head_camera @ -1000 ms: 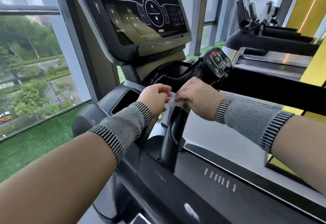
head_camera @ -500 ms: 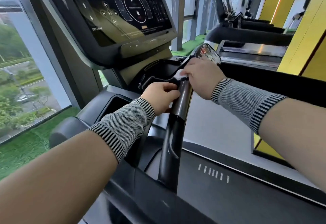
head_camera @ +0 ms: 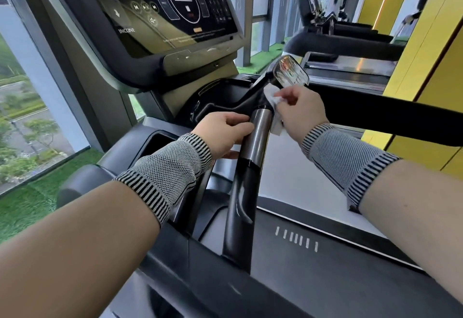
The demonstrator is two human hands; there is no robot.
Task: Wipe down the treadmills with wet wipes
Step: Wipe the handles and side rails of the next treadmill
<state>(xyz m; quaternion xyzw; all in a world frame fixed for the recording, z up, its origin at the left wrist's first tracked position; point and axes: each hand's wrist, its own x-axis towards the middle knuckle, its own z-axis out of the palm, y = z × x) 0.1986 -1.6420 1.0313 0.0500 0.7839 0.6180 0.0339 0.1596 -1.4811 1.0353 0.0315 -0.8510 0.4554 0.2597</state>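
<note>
Right hand at 1 o'clock of frame centre, fingers pinching white wet wipe against black neck just below small control pad, presumably to reach the joint. Left hand at 12 o'clock, fingers curled around metal grip post, likely for bracing. Console at 11 o'clock.

- The console stands at upper left, above and behind the handle.
- The left hand lies on the handle's left side.
- The right hand lies on its right side, higher up, with the wipe against the handle's top.
- The keypad sits just above the wipe.
- The belt lies to the right below the handle.
- More treadmills stand behind at right.
- The window is at left.
</note>
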